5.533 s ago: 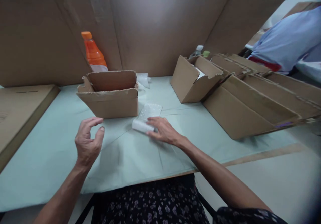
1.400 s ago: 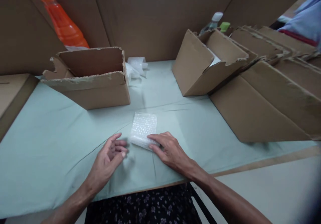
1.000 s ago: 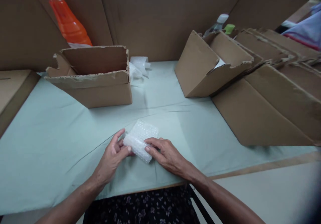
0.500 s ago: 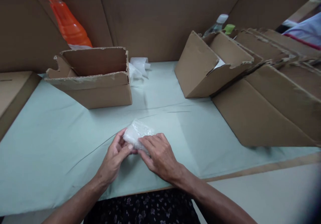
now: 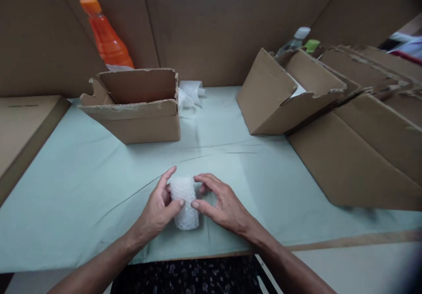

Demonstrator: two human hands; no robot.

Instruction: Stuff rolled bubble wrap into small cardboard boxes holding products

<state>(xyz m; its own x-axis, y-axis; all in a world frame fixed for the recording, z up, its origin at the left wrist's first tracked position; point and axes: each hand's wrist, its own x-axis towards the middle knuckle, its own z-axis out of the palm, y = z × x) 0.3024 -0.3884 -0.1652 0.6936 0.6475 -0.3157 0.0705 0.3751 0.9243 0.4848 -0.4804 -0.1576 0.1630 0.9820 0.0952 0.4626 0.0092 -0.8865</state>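
A bubble-wrap roll (image 5: pixel 185 210), white and short, stands lengthwise away from me near the table's front edge. My left hand (image 5: pixel 157 212) is closed on its left side, thumb on top and fingers behind it. Whether anything is wrapped inside is hidden. Just right of the roll, my right hand (image 5: pixel 224 204) is open and curved, thumb and forefinger apart. Its thumb tip is at the roll's side; I cannot tell if it presses on it.
Beyond my hands stands an open cardboard box (image 5: pixel 141 125), with clear plastic wrap (image 5: pixel 191 94) beside it and an orange bottle (image 5: pixel 110 43) behind. Several open cardboard boxes (image 5: pixel 356 153) line the right. A flat carton (image 5: pixel 26 127) lies left. Cardboard walls (image 5: pixel 231 34) close the back.
The loose bubble-wrap flap has been rolled up into a compact cylinder. My left hand has taken hold of it; the roll has turned lengthwise, and my right hand has come away from its top.
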